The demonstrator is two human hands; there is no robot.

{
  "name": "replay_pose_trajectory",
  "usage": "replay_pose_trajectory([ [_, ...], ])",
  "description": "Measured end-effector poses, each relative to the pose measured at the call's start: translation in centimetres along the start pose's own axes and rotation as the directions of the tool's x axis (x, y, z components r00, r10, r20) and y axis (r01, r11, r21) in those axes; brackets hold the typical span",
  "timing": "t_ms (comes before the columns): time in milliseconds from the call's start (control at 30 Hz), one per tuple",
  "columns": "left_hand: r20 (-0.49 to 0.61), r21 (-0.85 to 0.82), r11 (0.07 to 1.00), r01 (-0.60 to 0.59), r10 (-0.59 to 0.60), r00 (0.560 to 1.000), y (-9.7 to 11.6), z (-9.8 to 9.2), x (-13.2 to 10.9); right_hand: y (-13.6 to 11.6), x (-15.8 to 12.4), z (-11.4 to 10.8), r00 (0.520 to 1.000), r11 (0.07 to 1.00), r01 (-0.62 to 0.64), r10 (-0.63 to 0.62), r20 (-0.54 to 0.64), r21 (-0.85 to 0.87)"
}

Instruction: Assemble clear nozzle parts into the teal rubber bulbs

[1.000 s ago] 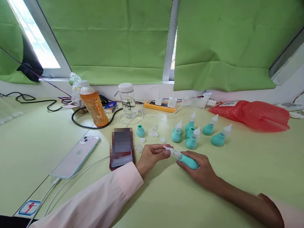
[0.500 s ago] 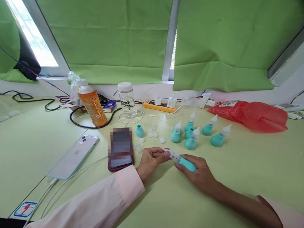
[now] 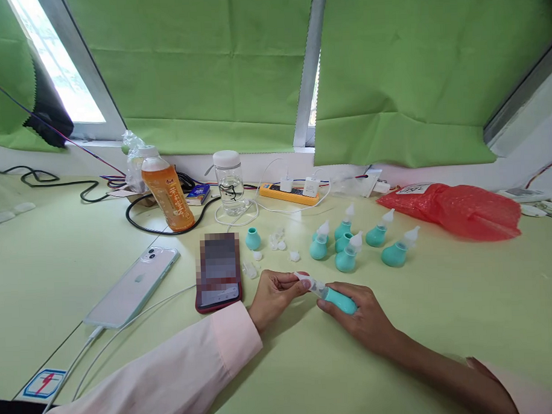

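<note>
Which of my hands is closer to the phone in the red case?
Left. The left hand sits just right of the red-cased phone, pinching the clear tip; the right hand grips the teal bulb farther right.

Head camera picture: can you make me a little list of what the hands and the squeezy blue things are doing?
left hand: pinches the clear tip
right hand: grips the teal bulb, which joins the clear tip
tipped bulbs: a cluster standing behind the hands
bare bulb: no tip, beside loose tips
table: light green
</note>
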State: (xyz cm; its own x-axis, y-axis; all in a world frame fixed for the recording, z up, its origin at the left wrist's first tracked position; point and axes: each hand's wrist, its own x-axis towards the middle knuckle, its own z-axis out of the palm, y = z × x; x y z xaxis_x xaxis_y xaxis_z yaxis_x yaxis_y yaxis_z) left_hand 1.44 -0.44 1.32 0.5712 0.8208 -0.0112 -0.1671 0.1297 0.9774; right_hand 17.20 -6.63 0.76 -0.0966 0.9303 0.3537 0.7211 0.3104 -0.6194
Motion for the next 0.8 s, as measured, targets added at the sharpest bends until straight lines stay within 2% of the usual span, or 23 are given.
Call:
replay_pose_trajectory([
  [200, -0.073, 0.010, 0.998, -0.057, 0.058, 0.996, -0.6, 0.2, -0.3, 0.4, -0.1, 0.2, 1.000, 0.999, -0.015, 0.016, -0.022, 0.041],
  [367, -0.058, 0.026, 0.995, -0.091, 0.093, 0.994, -0.7, 0.4, -0.3, 0.4, 0.0, 0.2, 0.998, 0.995, -0.044, 0.040, 0.040, 0.089],
  [467, -0.010, 0.089, 0.988, -0.123, 0.124, 0.992, -0.6, 0.7, -0.8, 0.2, 0.1, 0.1, 0.997, 0.998, 0.013, -0.018, 0.069, 0.067],
  [533, 0.021, 0.189, 0.968, -0.167, 0.166, 0.986, -0.4, 0.9, -1.2, 0.2, 0.2, -0.1, 0.992, 0.997, 0.074, -0.076, 0.098, 0.029],
  [600, 0.043, 0.319, 0.917, -0.240, 0.239, 0.970, -0.2, 0.9, -1.6, 0.4, 0.3, -0.3, 0.986, 0.987, 0.157, -0.154, 0.067, -0.033],
  [667, 0.095, 0.479, 0.805, -0.350, 0.349, 0.932, 0.0, 0.5, -1.7, 1.0, 0.5, -0.7, 0.963, 0.959, 0.247, -0.259, -0.072, -0.141],
  [700, 0.153, 0.570, 0.707, -0.419, 0.409, 0.899, 0.0, 0.2, -1.6, 1.5, 0.7, -1.0, 0.937, 0.938, 0.278, -0.312, -0.158, -0.205],
  [767, 0.306, 0.742, 0.417, -0.524, 0.485, 0.819, 0.1, -0.4, -1.2, 2.5, 1.0, -1.7, 0.873, 0.904, 0.281, -0.380, -0.306, -0.322],
  [800, 0.375, 0.808, 0.248, -0.534, 0.482, 0.792, 0.1, -0.7, -0.9, 3.0, 1.2, -2.1, 0.849, 0.895, 0.254, -0.387, -0.359, -0.366],
])
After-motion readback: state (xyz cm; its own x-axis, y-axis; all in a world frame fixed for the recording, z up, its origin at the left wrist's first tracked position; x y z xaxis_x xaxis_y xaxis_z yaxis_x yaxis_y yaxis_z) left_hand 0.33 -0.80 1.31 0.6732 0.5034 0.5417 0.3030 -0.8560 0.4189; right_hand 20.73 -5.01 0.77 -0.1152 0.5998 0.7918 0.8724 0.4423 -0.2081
